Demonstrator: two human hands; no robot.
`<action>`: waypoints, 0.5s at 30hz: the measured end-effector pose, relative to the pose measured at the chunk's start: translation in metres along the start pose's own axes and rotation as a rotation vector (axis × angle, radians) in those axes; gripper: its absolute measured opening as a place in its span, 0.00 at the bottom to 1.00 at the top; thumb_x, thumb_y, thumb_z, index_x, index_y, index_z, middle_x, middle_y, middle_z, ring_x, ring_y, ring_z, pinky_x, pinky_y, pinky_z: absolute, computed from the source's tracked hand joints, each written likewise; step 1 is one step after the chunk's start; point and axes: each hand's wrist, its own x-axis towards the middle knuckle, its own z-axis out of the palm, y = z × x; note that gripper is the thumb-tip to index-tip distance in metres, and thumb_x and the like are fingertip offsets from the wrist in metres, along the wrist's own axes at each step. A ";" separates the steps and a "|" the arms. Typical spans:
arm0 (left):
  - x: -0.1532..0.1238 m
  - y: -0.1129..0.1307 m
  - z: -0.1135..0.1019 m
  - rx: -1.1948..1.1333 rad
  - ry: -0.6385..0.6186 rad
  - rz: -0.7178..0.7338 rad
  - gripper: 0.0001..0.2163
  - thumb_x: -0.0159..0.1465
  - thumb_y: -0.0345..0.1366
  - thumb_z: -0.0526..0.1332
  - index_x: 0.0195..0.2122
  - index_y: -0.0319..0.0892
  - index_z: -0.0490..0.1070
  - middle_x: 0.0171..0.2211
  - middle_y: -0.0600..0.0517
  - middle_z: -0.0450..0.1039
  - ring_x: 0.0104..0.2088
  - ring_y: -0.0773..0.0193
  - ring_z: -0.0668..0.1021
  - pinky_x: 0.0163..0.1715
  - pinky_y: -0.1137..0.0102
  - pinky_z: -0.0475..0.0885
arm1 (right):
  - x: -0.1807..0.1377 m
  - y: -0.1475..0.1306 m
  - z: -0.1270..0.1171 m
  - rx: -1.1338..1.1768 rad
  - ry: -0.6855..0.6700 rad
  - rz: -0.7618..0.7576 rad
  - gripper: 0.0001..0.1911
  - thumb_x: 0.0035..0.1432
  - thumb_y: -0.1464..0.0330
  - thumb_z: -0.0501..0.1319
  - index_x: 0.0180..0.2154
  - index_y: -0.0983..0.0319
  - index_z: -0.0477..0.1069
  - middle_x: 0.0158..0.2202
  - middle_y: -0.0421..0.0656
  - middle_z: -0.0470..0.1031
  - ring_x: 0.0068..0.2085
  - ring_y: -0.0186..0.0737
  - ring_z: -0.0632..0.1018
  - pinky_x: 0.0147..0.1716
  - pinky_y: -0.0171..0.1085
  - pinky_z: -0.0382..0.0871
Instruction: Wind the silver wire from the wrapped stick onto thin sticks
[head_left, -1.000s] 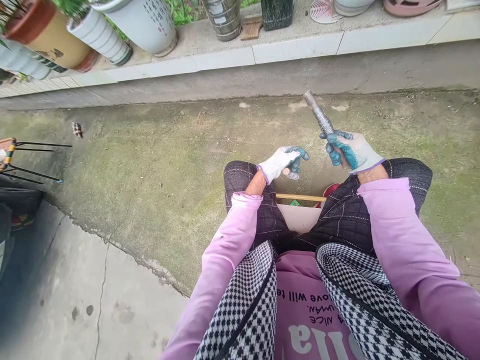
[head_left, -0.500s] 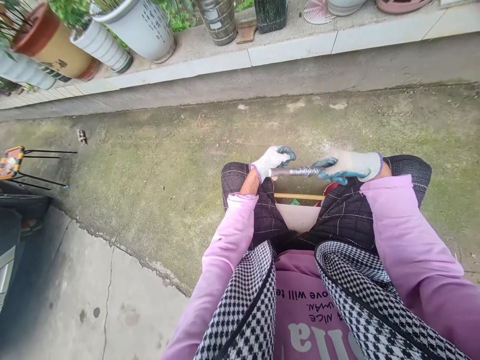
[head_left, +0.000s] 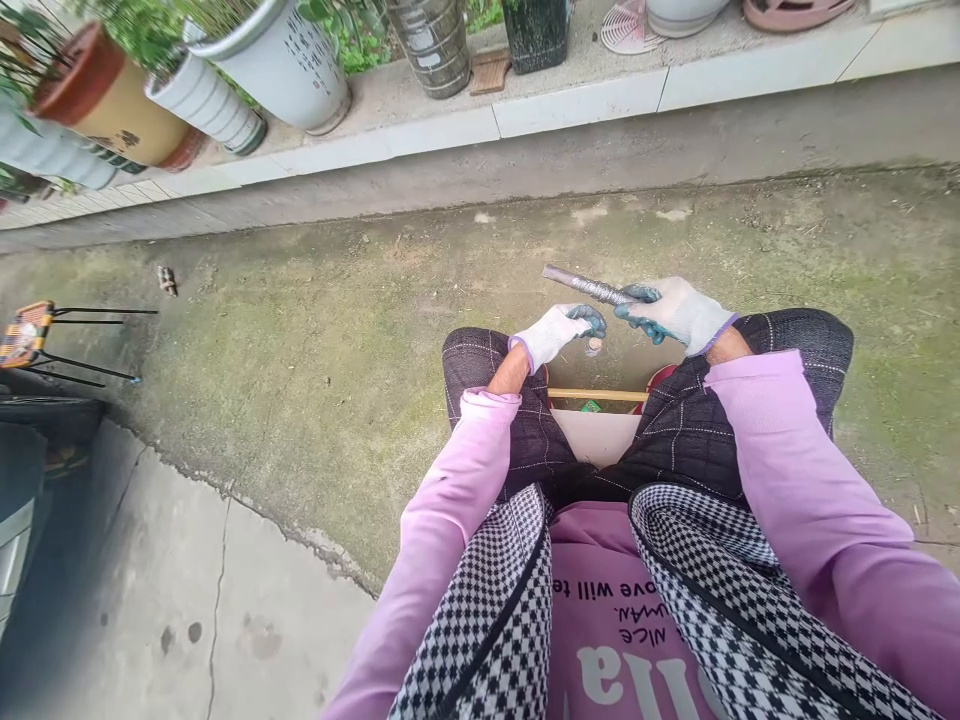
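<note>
One woven stool [head_left: 27, 335], orange and dark on thin black legs, sits at 9 o'clock in a yard where gritty, moss-stained ground [head_left: 300, 310] meets smooth grey concrete [head_left: 262, 590] at about 8 o'clock. From 10 to 11 o'clock, a tan pot [head_left: 139, 125] with a red rim, a ribbed white pot [head_left: 214, 108] and a rounder white pot [head_left: 289, 75] with dark lettering line a tiled ledge [head_left: 420, 138].

Between 2 and 3 o'clock, just off centre, the left hand [head_left: 564, 328] wears a pale knit glove with blue-green coated fingers. They are curled inward; whether they grip anything is not clear. A small round-ended piece [head_left: 594, 345] shows just under them, perhaps held. At 2 o'clock, a slim, straight wire-wound rod [head_left: 585, 285] points its free end between 9 and 10 o'clock, silvery wire [head_left: 604, 291] bunched in close rings around it. The right hand [head_left: 675, 312], matching glove, is near 3 o'clock, its fingers closed about the rod's other end.

Judging by the coils, good handling means a firm hold behind the wire, slow and even turns, light tension so loops neither slacken nor cross, and stray ends kept clear of the knit.
</note>
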 end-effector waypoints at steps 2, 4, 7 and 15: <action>0.003 0.000 -0.002 0.037 0.026 0.037 0.09 0.63 0.19 0.71 0.30 0.39 0.83 0.29 0.55 0.83 0.34 0.68 0.77 0.44 0.71 0.71 | -0.006 -0.005 0.006 0.164 -0.024 -0.004 0.17 0.60 0.60 0.89 0.40 0.60 0.88 0.26 0.38 0.78 0.23 0.36 0.72 0.19 0.35 0.69; 0.004 0.000 -0.005 0.041 0.049 0.060 0.07 0.63 0.21 0.72 0.31 0.39 0.84 0.29 0.57 0.82 0.33 0.68 0.74 0.43 0.71 0.68 | -0.008 -0.008 0.009 0.258 -0.011 -0.003 0.19 0.58 0.59 0.90 0.40 0.61 0.88 0.25 0.38 0.78 0.22 0.35 0.72 0.17 0.34 0.68; 0.003 0.003 -0.007 -0.065 0.044 0.090 0.06 0.63 0.23 0.75 0.31 0.39 0.84 0.32 0.55 0.86 0.37 0.67 0.79 0.47 0.71 0.72 | -0.004 -0.009 0.009 0.349 0.069 0.000 0.22 0.56 0.59 0.91 0.44 0.63 0.90 0.24 0.37 0.76 0.20 0.33 0.69 0.15 0.33 0.65; 0.002 0.006 -0.005 -0.185 0.090 0.035 0.09 0.67 0.20 0.73 0.31 0.39 0.82 0.29 0.53 0.84 0.28 0.71 0.81 0.39 0.74 0.76 | -0.006 -0.012 0.008 0.452 0.037 0.007 0.30 0.53 0.57 0.93 0.52 0.65 0.91 0.24 0.37 0.76 0.20 0.33 0.69 0.15 0.32 0.64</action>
